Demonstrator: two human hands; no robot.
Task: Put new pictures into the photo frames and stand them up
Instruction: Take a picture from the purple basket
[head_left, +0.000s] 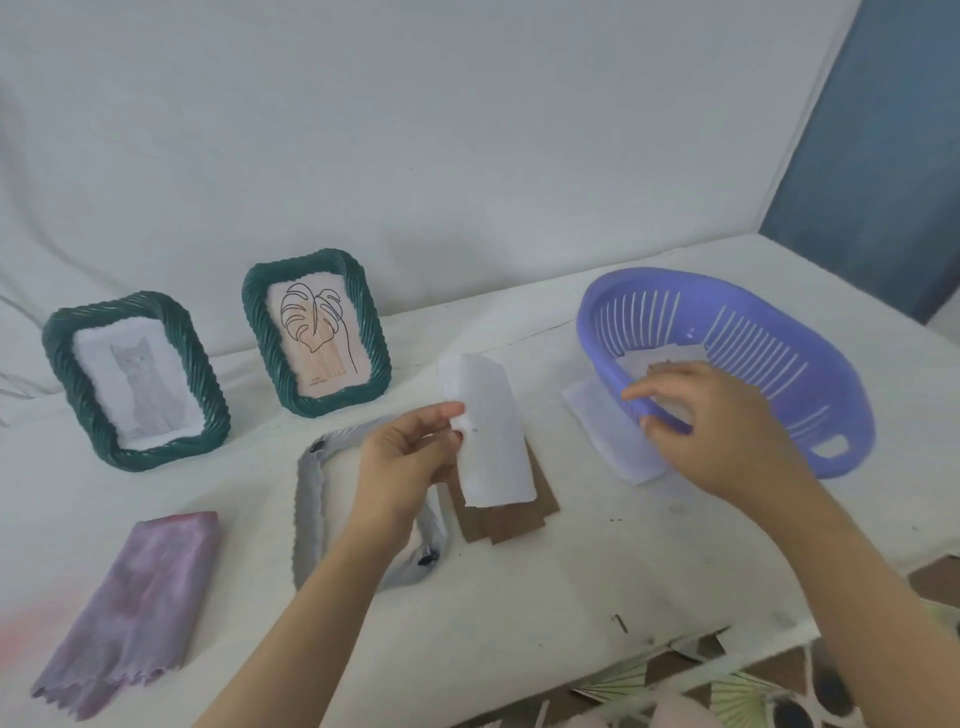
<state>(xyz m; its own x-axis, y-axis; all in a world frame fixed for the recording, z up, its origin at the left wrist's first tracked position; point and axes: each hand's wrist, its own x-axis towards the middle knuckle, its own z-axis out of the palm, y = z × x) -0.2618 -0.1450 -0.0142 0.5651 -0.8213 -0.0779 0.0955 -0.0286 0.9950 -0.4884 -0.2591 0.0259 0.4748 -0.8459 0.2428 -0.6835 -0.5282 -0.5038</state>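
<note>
Two dark green twisted-rope frames upright near bench's back edge: left one (136, 382) holds grey cat drawing, right one (316, 332) leaf line drawing. Third, grey frame (311, 512) flat face-down mid-bench, partly under my left forearm. My left hand (402, 467) pinches curled white paper sheet (491, 434) over brown cardboard backing (511, 519). My right hand (711, 415), fingers loosely spread, at rim of purple slotted plastic basket (727, 364), papers inside. Mauve cloth (135, 608) at front-left corner.

The small print at the foot of the leaf picture (318, 340) is too blurred to read.
</note>
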